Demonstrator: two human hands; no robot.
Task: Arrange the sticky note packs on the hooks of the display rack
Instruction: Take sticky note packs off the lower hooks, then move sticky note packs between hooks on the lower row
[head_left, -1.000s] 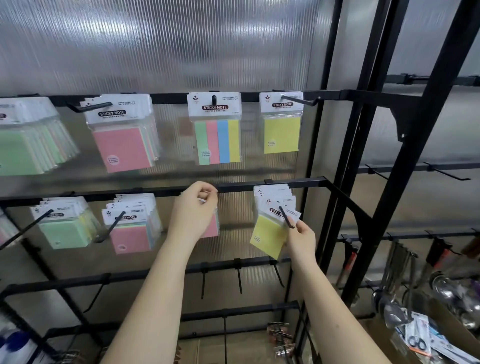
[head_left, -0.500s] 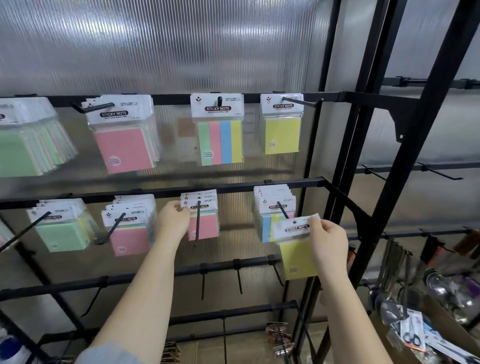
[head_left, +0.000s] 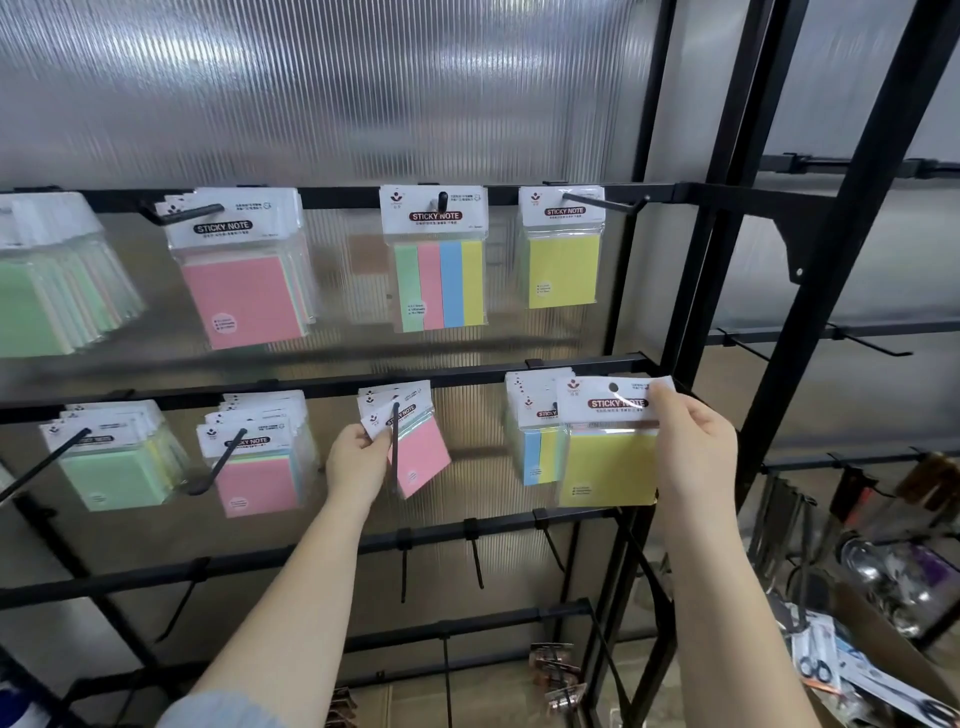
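My right hand (head_left: 693, 452) pinches the top right corner of a yellow sticky note pack (head_left: 608, 467), holding it upright in front of the multicolour packs (head_left: 535, 441) that hang on the middle row's right hook. My left hand (head_left: 358, 460) grips the white header of a tilted pink pack (head_left: 421, 452) on the neighbouring hook (head_left: 396, 447). The black display rack (head_left: 576, 364) carries more packs: green (head_left: 111, 467) and pink (head_left: 254, 473) stacks on the middle row, and on the top row green (head_left: 47, 291), pink (head_left: 244, 291), striped (head_left: 439, 280) and yellow (head_left: 563, 260).
Bare hooks (head_left: 475, 561) hang from the lower bar. Black uprights (head_left: 810, 332) stand to the right, with more bare hooks beyond. A box of metal utensils and scissors (head_left: 883, 613) sits at the lower right. Ribbed translucent panel behind the rack.
My right hand pulled the yellow pack off the right hook, carried it right, and now holds it higher in front of that stack. My left hand shifted onto the pink pack's header and tilted it.
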